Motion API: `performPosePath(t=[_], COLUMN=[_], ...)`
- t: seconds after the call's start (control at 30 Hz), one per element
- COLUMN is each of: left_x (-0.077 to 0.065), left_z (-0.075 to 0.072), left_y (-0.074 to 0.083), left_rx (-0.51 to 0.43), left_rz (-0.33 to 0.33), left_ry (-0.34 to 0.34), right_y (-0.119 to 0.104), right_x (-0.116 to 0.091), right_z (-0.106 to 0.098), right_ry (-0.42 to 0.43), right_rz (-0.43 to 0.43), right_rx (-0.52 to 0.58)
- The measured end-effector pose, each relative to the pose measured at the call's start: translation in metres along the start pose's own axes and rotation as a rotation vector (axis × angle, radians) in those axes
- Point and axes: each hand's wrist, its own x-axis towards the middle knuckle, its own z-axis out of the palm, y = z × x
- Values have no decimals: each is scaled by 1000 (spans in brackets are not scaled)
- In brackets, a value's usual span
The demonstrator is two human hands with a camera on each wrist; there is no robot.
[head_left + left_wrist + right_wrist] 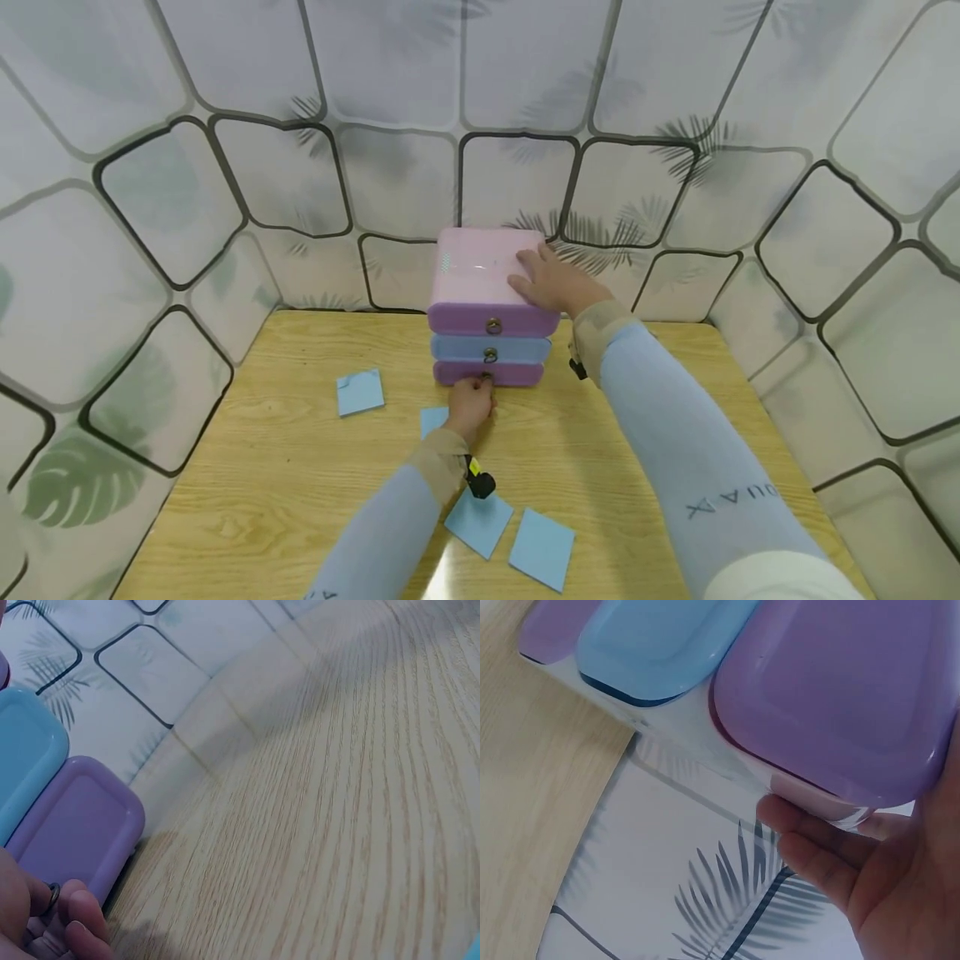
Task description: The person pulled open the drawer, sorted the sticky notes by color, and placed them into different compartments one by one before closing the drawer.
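Observation:
A small three-drawer box (491, 267) with a pink top stands near the back wall. It has a purple top drawer (840, 690), a blue middle drawer (664, 649) and a purple bottom drawer (82, 817), each with a small ring pull. My left hand (470, 407) pinches the bottom drawer's ring pull (52, 898) between thumb and fingers. My right hand (558, 282) rests over the box's top right edge. Some of its fingers (821, 866) lie against the side, while others spread on the top. All three drawer fronts stand nearly in line.
Light blue paper squares lie on the wooden table: one at left (360, 392), one partly behind my left hand (432, 420), and two nearer the front, a tilted square (480, 523) and another beside it (542, 550). Patterned cloth walls (405, 183) surround the table.

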Motion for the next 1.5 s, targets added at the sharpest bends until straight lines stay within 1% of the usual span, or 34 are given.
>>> performPosePath(t=[0.2, 0.27, 0.4, 0.47, 0.6, 0.73, 0.87, 1.0, 1.3, 1.5], left_x=[-1, -1, -2, -3, -4, -5, -5, -7, -9, -9], left_z=[-2, -2, -2, -2, -1, -1, -1, -2, -5, -3], left_y=[2, 1, 1, 1, 1, 1, 0, -1, -1, -1], left_rx=[9, 4, -8, -4, 19, 30, 22, 30, 18, 72], left_rz=[-7, -2, 11, 17, 27, 34, 33, 34, 32, 64], left_ry=[13, 13, 10, 13, 34, 55, 55, 49, 19, 15], right_y=[-7, -9, -12, -13, -14, -16, -14, -10, -10, -8], right_x=[1, 0, -3, -5, -8, -10, -11, -11, -13, -12], right_z=[-1, 0, 4, 7, 12, 17, 22, 25, 26, 29], right_ry=[77, 90, 95, 104, 130, 158, 187, 208, 232, 251], right_rz=[-72, -84, -97, -112, -165, -257, -338, -377, -412, -410], right_rx=[-178, -196, -157, -156, -223, -278, -270, -265, -277, -259])
